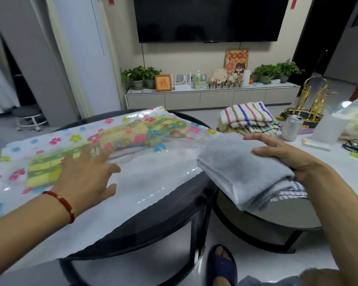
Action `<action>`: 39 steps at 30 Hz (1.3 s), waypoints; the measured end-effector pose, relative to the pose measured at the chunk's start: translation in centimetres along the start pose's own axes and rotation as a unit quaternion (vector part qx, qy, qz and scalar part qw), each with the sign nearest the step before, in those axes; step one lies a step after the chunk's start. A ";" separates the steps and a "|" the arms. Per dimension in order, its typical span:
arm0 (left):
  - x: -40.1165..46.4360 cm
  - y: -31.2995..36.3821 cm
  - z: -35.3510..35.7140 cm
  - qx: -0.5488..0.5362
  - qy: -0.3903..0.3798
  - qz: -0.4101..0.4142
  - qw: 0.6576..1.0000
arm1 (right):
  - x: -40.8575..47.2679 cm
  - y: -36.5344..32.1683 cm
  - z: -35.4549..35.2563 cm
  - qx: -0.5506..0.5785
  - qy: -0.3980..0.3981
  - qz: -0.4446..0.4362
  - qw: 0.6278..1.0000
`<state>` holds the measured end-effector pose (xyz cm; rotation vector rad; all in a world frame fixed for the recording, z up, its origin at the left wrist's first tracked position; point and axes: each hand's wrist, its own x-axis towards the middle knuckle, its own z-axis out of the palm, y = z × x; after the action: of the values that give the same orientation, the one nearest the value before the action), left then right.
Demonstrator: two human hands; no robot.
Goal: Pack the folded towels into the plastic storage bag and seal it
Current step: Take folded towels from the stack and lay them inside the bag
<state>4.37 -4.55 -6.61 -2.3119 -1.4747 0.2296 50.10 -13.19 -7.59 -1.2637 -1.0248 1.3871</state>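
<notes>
My right hand (pixel 285 155) grips the folded grey towel (pixel 242 168) just right of the flowered storage bag (pixel 153 172), whose long axis runs leftward under my flat, spread left hand (pixel 87 174).

A dark television (pixel 210 17) hangs above a low white cabinet (pixel 211 96).

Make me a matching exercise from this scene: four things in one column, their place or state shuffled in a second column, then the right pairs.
Things:
1. grey towel
2. yellow-green towel
3. striped towels
4. drink can

Places or states:
A. stacked on the far table
B. held in the right hand
C. standing upright near the stack
D. inside the flowered storage bag, by the left hand

Pairs: 1-B, 2-D, 3-A, 4-C
</notes>
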 end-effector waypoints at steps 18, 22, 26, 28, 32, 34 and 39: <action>-0.1 -11.1 -5.7 -0.013 -0.046 0.091 0.995 | 11.1 3.3 28.6 0.113 -0.085 0.005 0.990; 0.2 -12.3 -7.5 0.040 -0.049 0.093 0.994 | 14.0 2.9 34.7 0.173 -0.153 0.017 0.973; 0.3 -13.2 -8.6 0.055 -0.023 0.091 0.994 | 18.9 2.2 42.1 0.275 -0.100 -0.027 0.956; 0.4 -13.8 -9.1 0.053 -0.016 0.087 0.995 | 21.2 3.0 44.9 0.271 -0.042 -0.031 0.961; 0.4 -14.9 -9.0 0.033 -0.013 0.090 0.995 | 23.0 6.3 47.6 0.152 -0.060 0.068 0.984; 0.4 -15.1 -8.4 0.027 -0.008 0.094 0.995 | 23.4 7.3 47.9 0.089 -0.044 0.044 0.994; 0.5 -14.7 -7.2 0.003 0.007 0.098 0.995 | 21.8 7.2 46.1 -0.111 -0.079 -0.010 0.991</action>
<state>-5.27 -0.34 5.98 -2.4493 -1.2397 0.2704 3.46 7.89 -13.56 -1.3142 -1.3262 1.4036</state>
